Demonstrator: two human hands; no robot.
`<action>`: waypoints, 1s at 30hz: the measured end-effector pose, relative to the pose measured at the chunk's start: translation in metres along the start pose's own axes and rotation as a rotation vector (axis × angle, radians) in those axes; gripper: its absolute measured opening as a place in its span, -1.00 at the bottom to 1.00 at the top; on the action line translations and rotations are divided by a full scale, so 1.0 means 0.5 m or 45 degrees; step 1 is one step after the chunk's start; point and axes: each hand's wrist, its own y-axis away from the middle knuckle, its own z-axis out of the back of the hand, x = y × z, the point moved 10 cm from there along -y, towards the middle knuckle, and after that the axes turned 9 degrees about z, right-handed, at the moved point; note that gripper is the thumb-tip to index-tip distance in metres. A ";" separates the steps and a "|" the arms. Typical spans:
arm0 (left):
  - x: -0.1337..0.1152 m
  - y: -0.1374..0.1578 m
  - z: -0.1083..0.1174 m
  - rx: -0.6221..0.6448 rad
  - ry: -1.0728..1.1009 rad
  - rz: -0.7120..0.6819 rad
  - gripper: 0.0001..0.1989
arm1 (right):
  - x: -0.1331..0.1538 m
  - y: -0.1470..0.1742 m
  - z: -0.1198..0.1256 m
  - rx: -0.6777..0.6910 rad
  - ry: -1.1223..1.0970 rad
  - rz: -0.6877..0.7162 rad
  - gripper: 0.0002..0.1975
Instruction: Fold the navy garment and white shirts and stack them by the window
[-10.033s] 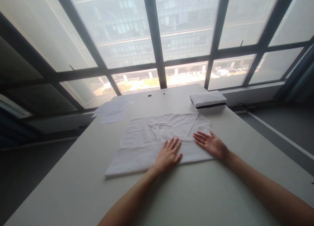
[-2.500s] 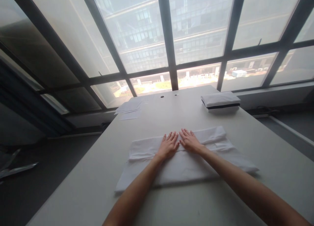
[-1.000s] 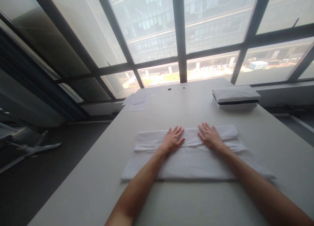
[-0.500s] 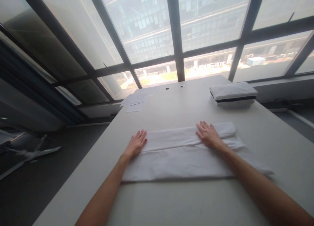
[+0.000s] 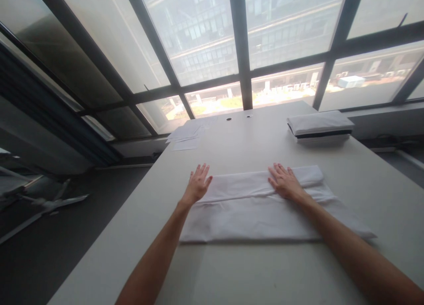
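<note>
A white cloth [image 5: 251,221], perhaps a garment, lies folded into a long strip on the white table [image 5: 232,274]. A narrower folded band runs along its far side, and a pointed corner sticks out at the near right. My left hand [image 5: 198,183] is over the band's left end, palm down with fingers spread; whether it presses on the cloth I cannot tell. Flat on the right part of the band rests my right hand [image 5: 284,181], its fingers apart. Neither hand grasps anything.
At the table's far right sits a stack of folded white and black cloth [image 5: 320,124]. Several paper sheets [image 5: 185,135] lie at the far left edge. Two round holes pierce the tabletop near the window [image 5: 245,53]. A metal-legged stand [image 5: 56,203] is on the floor at left.
My left hand has shifted up and to the right along the cloth's left end. My right hand stays in place on the band. The whole view has moved slightly.
</note>
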 end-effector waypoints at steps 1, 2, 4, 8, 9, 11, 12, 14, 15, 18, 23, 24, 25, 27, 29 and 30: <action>-0.060 0.003 -0.003 -0.006 0.039 -0.062 -0.40 | 0.000 0.000 0.000 0.002 0.001 -0.001 -0.41; -0.120 0.007 -0.012 0.002 0.076 -0.115 -0.42 | 0.000 0.000 0.000 0.004 0.001 -0.001 -0.41; -0.242 0.019 -0.044 0.066 0.128 -0.252 -0.45 | 0.000 0.000 -0.002 0.006 0.004 0.000 -0.41; -0.397 0.040 -0.109 0.147 0.173 -0.392 -0.41 | -0.001 0.000 -0.003 0.004 0.023 0.005 -0.40; -0.414 0.043 -0.123 0.157 0.163 -0.405 -0.39 | -0.001 0.000 -0.003 0.006 0.025 0.006 -0.40; -0.427 0.049 -0.145 0.172 0.119 -0.427 -0.35 | 0.000 0.000 -0.002 0.011 0.018 0.009 -0.40; -0.428 0.051 -0.153 0.177 0.093 -0.439 -0.34 | 0.000 0.000 -0.002 0.012 0.012 0.011 -0.40; -0.424 0.054 -0.161 0.177 0.054 -0.461 -0.34 | 0.001 -0.001 -0.003 0.011 -0.005 0.013 -0.40; -0.422 0.055 -0.162 0.177 0.044 -0.463 -0.35 | 0.001 -0.001 -0.002 0.005 -0.017 0.013 -0.40; -0.420 0.057 -0.157 0.176 0.031 -0.470 -0.36 | 0.000 -0.001 0.007 -0.049 -0.072 0.007 -0.42; -0.425 0.060 -0.149 0.169 0.019 -0.495 -0.39 | -0.003 0.010 0.065 -0.310 -0.137 -0.039 -0.47; -0.426 0.060 -0.149 0.172 0.015 -0.501 -0.39 | 0.001 0.012 0.071 -0.329 -0.125 -0.029 -0.47; -0.426 0.060 -0.150 0.175 0.012 -0.507 -0.39 | 0.006 0.013 0.071 -0.311 -0.111 -0.016 -0.47; -0.426 0.059 -0.152 0.174 0.008 -0.516 -0.38 | 0.016 0.010 0.051 -0.181 -0.093 0.001 -0.44; -0.425 0.057 -0.153 0.166 0.011 -0.521 -0.39 | 0.019 0.008 0.024 -0.029 -0.090 -0.011 -0.41; -0.425 0.056 -0.154 0.164 0.013 -0.522 -0.38 | 0.019 0.008 0.016 0.021 -0.093 -0.018 -0.39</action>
